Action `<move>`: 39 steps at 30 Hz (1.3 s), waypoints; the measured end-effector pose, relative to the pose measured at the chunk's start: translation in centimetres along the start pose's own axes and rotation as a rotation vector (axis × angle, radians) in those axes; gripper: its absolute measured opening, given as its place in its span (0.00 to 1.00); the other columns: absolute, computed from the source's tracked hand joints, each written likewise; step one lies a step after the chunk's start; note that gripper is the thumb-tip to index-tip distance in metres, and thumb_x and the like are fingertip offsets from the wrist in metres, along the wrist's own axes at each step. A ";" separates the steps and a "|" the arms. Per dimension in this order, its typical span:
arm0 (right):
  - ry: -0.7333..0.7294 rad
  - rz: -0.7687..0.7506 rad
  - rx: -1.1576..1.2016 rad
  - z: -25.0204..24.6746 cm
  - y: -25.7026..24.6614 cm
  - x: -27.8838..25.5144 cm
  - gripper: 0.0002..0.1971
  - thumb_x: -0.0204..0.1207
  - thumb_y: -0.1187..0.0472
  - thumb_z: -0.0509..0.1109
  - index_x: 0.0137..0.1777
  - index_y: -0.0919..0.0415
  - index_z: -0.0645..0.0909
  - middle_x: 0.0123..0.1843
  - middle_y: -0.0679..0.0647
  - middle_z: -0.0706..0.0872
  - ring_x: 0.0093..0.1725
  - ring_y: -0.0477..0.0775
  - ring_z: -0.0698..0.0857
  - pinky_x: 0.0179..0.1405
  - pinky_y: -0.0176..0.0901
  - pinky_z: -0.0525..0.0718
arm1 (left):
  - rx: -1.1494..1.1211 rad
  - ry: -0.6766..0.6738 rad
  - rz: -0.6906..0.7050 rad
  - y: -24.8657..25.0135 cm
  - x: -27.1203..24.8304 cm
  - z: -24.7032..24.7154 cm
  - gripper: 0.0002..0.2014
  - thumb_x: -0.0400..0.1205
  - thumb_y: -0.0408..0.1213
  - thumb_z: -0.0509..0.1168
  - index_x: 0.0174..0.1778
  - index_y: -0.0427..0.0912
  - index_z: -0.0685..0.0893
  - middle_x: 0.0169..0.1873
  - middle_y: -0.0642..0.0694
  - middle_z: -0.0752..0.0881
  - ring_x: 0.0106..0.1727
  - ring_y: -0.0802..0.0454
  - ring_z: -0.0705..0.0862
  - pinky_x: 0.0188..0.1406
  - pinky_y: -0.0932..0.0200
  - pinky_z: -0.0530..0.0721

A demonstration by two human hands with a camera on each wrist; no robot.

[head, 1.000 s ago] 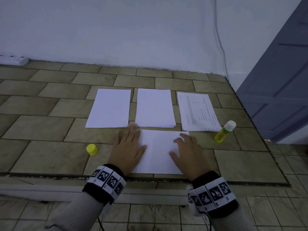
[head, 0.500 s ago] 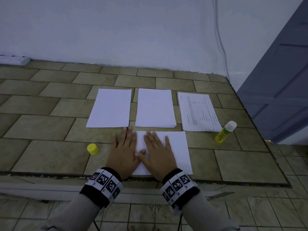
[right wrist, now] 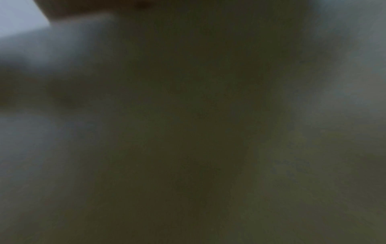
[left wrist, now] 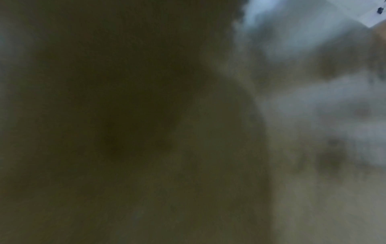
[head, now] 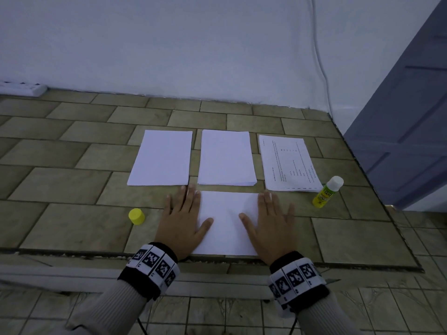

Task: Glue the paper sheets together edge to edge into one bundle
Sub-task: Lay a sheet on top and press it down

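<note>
over on the far left by the wall there's a white power strip [head: 23, 88] on the tiled floor [head: 60, 180]. next comes the yellow cap [head: 136, 216], sitting on its own just left of the left hand [head: 182, 222]. that hand is flat, fingers straight and a bit spread, pressing down on the left edge of the near sheet [head: 227, 223], thumb lying on the paper, holding nothing. behind it, a row of three: left stack [head: 161, 158], middle stack [head: 227, 158], then the printed stack [head: 289, 163], all apart from each other with floor showing between. the near sheet lies just in front of the middle stack, a thin gap between them. the right hand [head: 272, 226] mirrors the left, flat with straight fingers on the sheet's right edge, gripping nothing. further right the uncapped glue stick [head: 327, 192] lies tilted just beside the printed stack's corner. a grey door [head: 411, 117] is at the far right. both wrist views are dark blurs, probably pressed close to the floor.
</note>
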State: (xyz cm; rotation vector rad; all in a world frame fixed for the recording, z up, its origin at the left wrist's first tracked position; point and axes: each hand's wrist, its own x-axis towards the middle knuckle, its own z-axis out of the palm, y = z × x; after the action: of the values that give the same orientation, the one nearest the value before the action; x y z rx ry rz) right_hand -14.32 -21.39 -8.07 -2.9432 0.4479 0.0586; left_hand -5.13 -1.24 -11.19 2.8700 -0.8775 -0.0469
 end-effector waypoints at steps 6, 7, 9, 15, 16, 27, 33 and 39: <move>-0.049 -0.307 0.116 1.4 -4.9 0.7 0.51 0.69 0.28 0.19 0.85 0.59 0.48 0.87 0.54 0.47 0.85 0.50 0.42 0.80 0.60 0.32 | -0.001 -0.019 0.014 -0.1 -0.1 -0.1 0.45 0.84 0.65 0.31 0.81 0.32 0.65 0.81 0.32 0.62 0.83 0.35 0.60 0.77 0.30 0.60; -0.071 -0.326 0.110 1.7 -5.1 1.0 0.51 0.70 0.28 0.20 0.85 0.60 0.51 0.86 0.54 0.50 0.85 0.51 0.45 0.81 0.61 0.35 | -0.002 -0.021 0.019 -0.2 -0.1 0.0 0.45 0.84 0.66 0.30 0.81 0.32 0.65 0.82 0.32 0.62 0.83 0.36 0.60 0.78 0.31 0.59; -0.104 -0.317 0.066 2.0 -4.7 1.2 0.47 0.76 0.30 0.24 0.83 0.60 0.58 0.85 0.55 0.57 0.84 0.52 0.55 0.82 0.66 0.48 | 0.000 -0.023 0.019 -0.2 -0.1 0.0 0.45 0.84 0.66 0.29 0.81 0.33 0.64 0.82 0.33 0.62 0.83 0.36 0.59 0.78 0.31 0.59; -0.066 -0.178 -0.021 0.7 2.0 0.9 0.51 0.67 0.29 0.16 0.85 0.55 0.45 0.87 0.50 0.48 0.85 0.48 0.45 0.82 0.56 0.40 | 0.005 -0.016 0.007 -0.1 -0.1 0.0 0.45 0.83 0.66 0.30 0.82 0.33 0.62 0.83 0.35 0.60 0.84 0.38 0.56 0.80 0.32 0.57; -0.065 -0.154 -0.031 0.5 3.0 0.8 0.52 0.66 0.28 0.14 0.85 0.55 0.44 0.87 0.50 0.47 0.85 0.47 0.44 0.82 0.54 0.39 | 0.009 -0.017 0.008 -0.1 -0.1 0.0 0.44 0.84 0.66 0.30 0.82 0.33 0.63 0.82 0.35 0.61 0.84 0.38 0.57 0.79 0.32 0.58; -0.190 -0.157 0.246 -6.3 3.2 0.2 0.25 0.85 0.50 0.58 0.80 0.55 0.63 0.78 0.52 0.72 0.75 0.50 0.71 0.73 0.39 0.63 | 0.003 -0.041 0.006 0.0 -0.2 0.0 0.52 0.78 0.73 0.25 0.84 0.33 0.52 0.85 0.37 0.49 0.86 0.42 0.46 0.82 0.34 0.46; -0.280 -0.278 0.085 -5.8 1.7 3.9 0.24 0.84 0.57 0.61 0.78 0.63 0.63 0.73 0.58 0.73 0.71 0.56 0.73 0.70 0.47 0.72 | 0.022 -0.066 -0.015 0.3 -0.2 -0.4 0.58 0.71 0.77 0.19 0.85 0.34 0.46 0.85 0.39 0.45 0.86 0.45 0.40 0.83 0.38 0.39; -0.222 -0.297 -0.101 -4.6 1.6 5.4 0.23 0.82 0.56 0.60 0.75 0.61 0.65 0.68 0.57 0.74 0.65 0.57 0.75 0.62 0.51 0.74 | 0.026 -0.054 -0.012 0.3 -0.3 -0.4 0.58 0.72 0.77 0.21 0.85 0.33 0.50 0.85 0.38 0.47 0.86 0.43 0.44 0.82 0.38 0.40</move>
State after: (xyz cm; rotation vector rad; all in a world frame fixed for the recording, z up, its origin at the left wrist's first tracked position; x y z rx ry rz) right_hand -9.62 -25.22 -4.15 -3.0178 -0.0250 0.3756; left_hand -5.51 -1.29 -10.73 2.9104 -0.8773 -0.1153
